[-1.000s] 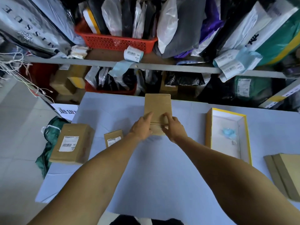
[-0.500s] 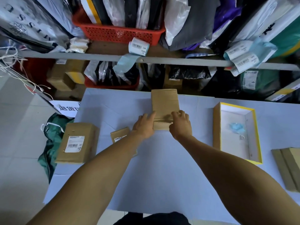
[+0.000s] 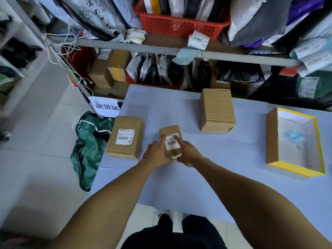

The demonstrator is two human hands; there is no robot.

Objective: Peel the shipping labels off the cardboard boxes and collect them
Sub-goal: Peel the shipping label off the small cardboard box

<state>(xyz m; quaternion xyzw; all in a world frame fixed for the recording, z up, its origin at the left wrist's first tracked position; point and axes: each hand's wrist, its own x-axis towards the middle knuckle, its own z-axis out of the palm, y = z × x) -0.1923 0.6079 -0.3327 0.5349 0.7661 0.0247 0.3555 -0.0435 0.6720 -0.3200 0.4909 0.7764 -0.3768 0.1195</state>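
A small cardboard box (image 3: 169, 130) with a white shipping label (image 3: 172, 142) lies on the pale blue table (image 3: 224, 177). My left hand (image 3: 157, 152) grips its left side, and my right hand (image 3: 188, 151) holds its right side with a finger on the label. A medium box (image 3: 125, 137) with its own white label (image 3: 124, 136) sits to the left at the table edge. A larger plain box (image 3: 217, 110) stands behind, no label showing. A yellow-rimmed open box (image 3: 271, 139) at the right holds a crumpled blue piece (image 3: 293, 136).
Shelves behind the table are packed with parcels, bags and a red basket (image 3: 179, 24). A green bag (image 3: 88, 150) lies on the tiled floor left of the table, beside a white sign (image 3: 106, 106).
Both hands let go of the larger plain box, which stays at the back, and moved left and nearer onto the small labelled box. The camera view has shifted left.
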